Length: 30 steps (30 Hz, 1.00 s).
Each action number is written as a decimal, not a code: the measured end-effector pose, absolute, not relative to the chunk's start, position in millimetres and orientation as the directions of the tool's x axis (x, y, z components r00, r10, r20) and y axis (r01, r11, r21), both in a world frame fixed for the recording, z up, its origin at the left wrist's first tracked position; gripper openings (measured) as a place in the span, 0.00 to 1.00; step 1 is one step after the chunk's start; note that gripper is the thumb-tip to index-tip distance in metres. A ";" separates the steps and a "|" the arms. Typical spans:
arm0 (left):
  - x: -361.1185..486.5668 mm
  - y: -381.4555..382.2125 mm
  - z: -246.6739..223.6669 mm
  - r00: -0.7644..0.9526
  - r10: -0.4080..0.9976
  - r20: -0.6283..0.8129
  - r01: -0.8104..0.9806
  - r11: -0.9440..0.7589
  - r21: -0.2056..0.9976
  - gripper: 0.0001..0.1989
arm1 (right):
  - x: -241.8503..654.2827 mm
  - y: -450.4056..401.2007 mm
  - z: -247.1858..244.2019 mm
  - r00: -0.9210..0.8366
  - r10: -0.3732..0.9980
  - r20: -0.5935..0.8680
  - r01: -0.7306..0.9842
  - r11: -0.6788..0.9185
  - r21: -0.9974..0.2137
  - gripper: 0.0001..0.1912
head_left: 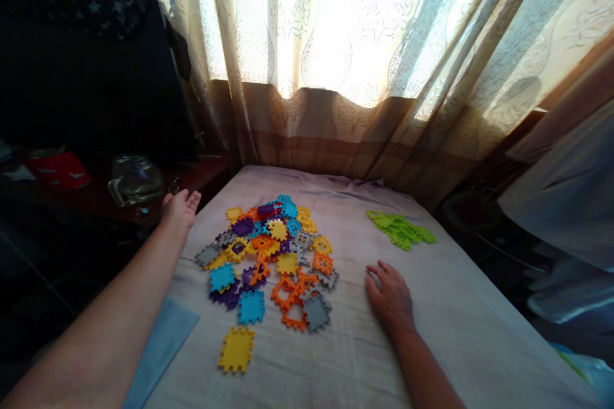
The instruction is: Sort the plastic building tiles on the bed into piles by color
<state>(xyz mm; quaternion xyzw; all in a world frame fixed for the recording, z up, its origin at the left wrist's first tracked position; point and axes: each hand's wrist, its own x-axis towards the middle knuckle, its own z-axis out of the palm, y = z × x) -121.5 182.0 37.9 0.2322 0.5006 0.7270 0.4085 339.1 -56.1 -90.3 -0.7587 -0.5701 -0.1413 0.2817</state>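
My left hand (181, 209) is raised at the bed's far left edge, fingers stretched out and holding nothing. Beyond its fingertips lies a small dark ring-shaped object (174, 186), too unclear to name. My right hand (389, 297) rests on the sheet with its fingers apart and nothing in them. Between the hands spreads a mixed pile of interlocking plastic tiles (288, 263) in yellow, orange, blue, purple and grey. A yellow tile (236, 349) lies apart at the pile's near side, below a blue tile (251, 307). Past my right hand is a separate heap of green tiles (400, 229).
A pale sheet (355, 364) covers the bed. To the left, a dark wooden stand (211, 172) carries a glass jug (137, 180), a red container (60, 169) and a large black screen (86, 89). Curtains (307, 115) hang behind; light cloth (566, 204) hangs at right.
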 end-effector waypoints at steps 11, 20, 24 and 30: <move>-39.1 129.9 -27.6 0.036 0.999 0.026 0.713 -0.044 0.700 0.28 | 335.7 -55.3 -87.3 0.235 0.818 0.525 0.953 -0.088 -0.289 0.21; -43.9 45.0 -19.4 0.429 0.901 0.067 0.817 -0.418 0.397 0.38 | 308.0 -69.0 -78.1 0.141 0.869 0.475 0.918 0.065 -0.391 0.23; -82.7 -17.8 -36.4 0.527 0.850 0.009 0.824 -0.514 0.236 0.57 | 262.0 -82.5 -74.2 -0.066 0.921 0.385 0.923 0.203 -0.327 0.37; -69.0 -38.2 -67.9 0.470 0.863 0.187 0.836 -0.503 0.218 0.40 | 208.9 -61.6 -59.3 -0.024 0.960 0.281 0.917 0.133 -0.377 0.38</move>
